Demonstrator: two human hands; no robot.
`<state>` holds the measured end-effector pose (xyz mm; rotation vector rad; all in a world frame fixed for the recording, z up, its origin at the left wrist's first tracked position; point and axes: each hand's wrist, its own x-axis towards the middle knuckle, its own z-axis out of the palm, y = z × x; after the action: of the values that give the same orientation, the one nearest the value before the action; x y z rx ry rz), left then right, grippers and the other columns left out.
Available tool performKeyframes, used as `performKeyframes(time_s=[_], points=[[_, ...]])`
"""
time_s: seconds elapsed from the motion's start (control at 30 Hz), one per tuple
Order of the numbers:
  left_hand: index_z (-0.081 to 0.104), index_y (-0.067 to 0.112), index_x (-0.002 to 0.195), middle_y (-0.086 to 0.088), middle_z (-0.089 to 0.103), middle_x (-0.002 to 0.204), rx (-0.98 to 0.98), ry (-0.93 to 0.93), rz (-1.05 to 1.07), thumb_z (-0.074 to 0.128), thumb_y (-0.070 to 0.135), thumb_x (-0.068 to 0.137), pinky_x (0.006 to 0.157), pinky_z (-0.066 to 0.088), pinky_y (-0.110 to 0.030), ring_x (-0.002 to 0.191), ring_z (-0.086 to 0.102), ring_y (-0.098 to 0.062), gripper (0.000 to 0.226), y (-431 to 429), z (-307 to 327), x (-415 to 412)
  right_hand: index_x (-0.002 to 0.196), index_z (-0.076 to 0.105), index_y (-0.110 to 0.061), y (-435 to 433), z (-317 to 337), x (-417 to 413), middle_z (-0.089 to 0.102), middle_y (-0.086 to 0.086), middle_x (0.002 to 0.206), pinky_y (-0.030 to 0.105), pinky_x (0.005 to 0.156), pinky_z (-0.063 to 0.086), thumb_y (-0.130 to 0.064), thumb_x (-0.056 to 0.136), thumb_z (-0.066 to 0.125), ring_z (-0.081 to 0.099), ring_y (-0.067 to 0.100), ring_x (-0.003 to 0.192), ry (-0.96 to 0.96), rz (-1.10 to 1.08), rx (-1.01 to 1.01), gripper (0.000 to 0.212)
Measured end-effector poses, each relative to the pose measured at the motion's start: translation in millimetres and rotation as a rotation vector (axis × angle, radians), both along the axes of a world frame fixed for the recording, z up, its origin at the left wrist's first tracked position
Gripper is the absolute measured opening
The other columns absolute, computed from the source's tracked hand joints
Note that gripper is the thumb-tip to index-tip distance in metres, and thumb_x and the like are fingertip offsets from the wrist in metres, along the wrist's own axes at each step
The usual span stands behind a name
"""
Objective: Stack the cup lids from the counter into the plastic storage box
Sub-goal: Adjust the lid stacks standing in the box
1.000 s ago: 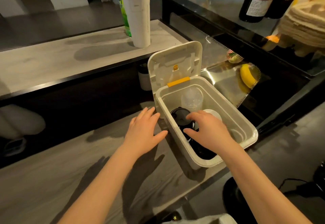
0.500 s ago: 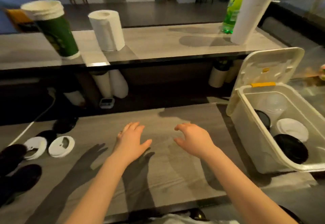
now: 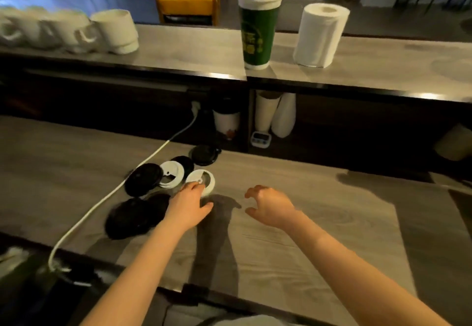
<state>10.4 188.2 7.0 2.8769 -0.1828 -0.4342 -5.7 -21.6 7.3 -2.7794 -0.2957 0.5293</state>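
Cup lids (image 3: pixel 171 173) lie loose in a cluster on the lower counter (image 3: pixel 293 223), left of centre, some white and some black (the dark ones near the front edge are too blurred to count). Nearest white lid (image 3: pixel 204 180) sits at the right end of the cluster, with a second white lid (image 3: pixel 169 169) just beside it and a black lid (image 3: pixel 144 178) overlapping that one. White cable (image 3: pixel 102 198) runs across the counter past the black ones. The storage box is not in view.

Left hand (image 3: pixel 187 204) reaches in with fingers fairly straight and a little spread, fingertips (image 3: pixel 194 186) on the near edge of the nearest white lid — touching, no pinch yet. Right hand (image 3: pixel 268 205) hovers over bare counter, apart from the lids, fingers loosely curled round nothing.

Step in hand looks like the pick-up of one more lid; several are left, so the task is likely mid-way. Next move calls for thumb and fingers to close across that white lid's rim — it is flat and light and may slide rather than lift. It then has to go to the box out of frame and sit flat on a stack.
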Motion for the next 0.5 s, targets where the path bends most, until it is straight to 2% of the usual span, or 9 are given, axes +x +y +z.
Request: performKeyframes(time_s=[0.13, 0.27, 0.33, 0.43, 0.5], points=[[0.029, 0.012, 0.144, -0.006, 0.024, 0.152, -0.037, 0.027, 0.068, 0.054, 0.035, 0.092, 0.107, 0.03, -0.035, 0.139, 0.025, -0.024, 0.062, 47.4, -13.1, 31.8, 0.135, 0.043, -0.02, 45.5, -17.2, 41.2, 0.048, 0.005, 0.135, 0.035, 0.096, 0.042, -0.032, 0.09, 0.054, 0.048, 0.024, 0.121, 0.099, 0.018, 0.004, 0.048], [0.019, 0.014, 0.147, -0.004, 0.012, 0.156, 0.103, 0.105, 0.088, 0.055, 0.04, 0.09, 0.114, 0.023, -0.039, 0.144, 0.011, -0.024, 0.073, 78.9, -23.6, 70.4, 0.142, 0.032, -0.017, 85.0, -32.2, 74.4, 0.041, 0.011, 0.14, 0.038, 0.1, 0.039, -0.034, 0.09, 0.055, 0.043, 0.03, 0.126, 0.176, 0.01, 0.042, 0.059], [0.019, 0.016, 0.146, -0.002, 0.012, 0.156, 0.161, 0.107, 0.06, 0.059, 0.042, 0.086, 0.113, 0.022, -0.041, 0.144, 0.009, -0.022, 0.077, 89.4, -25.9, 88.8, 0.143, 0.028, -0.016, 98.5, -37.6, 88.1, 0.038, 0.013, 0.139, 0.04, 0.099, 0.039, -0.035, 0.089, 0.058, 0.042, 0.034, 0.125, 0.182, -0.004, 0.055, 0.064], [0.021, 0.017, 0.145, -0.001, 0.017, 0.154, 0.18, 0.096, 0.022, 0.064, 0.041, 0.081, 0.112, 0.022, -0.043, 0.143, 0.014, -0.022, 0.081, 97.8, -28.6, 111.3, 0.146, 0.021, -0.014, 113.8, -46.1, 106.8, 0.034, 0.013, 0.142, 0.042, 0.1, 0.038, -0.042, 0.086, 0.063, 0.038, 0.035, 0.127, 0.189, -0.059, 0.084, 0.078], [0.017, 0.016, 0.147, -0.001, 0.015, 0.155, 0.2, 0.109, -0.012, 0.065, 0.042, 0.081, 0.113, 0.019, -0.045, 0.144, 0.011, -0.021, 0.086, 98.1, -31.1, 124.1, 0.149, 0.013, -0.016, 121.2, -52.5, 117.3, 0.03, 0.012, 0.145, 0.044, 0.103, 0.037, -0.051, 0.082, 0.063, 0.032, 0.035, 0.131, 0.207, -0.076, 0.045, 0.09]])
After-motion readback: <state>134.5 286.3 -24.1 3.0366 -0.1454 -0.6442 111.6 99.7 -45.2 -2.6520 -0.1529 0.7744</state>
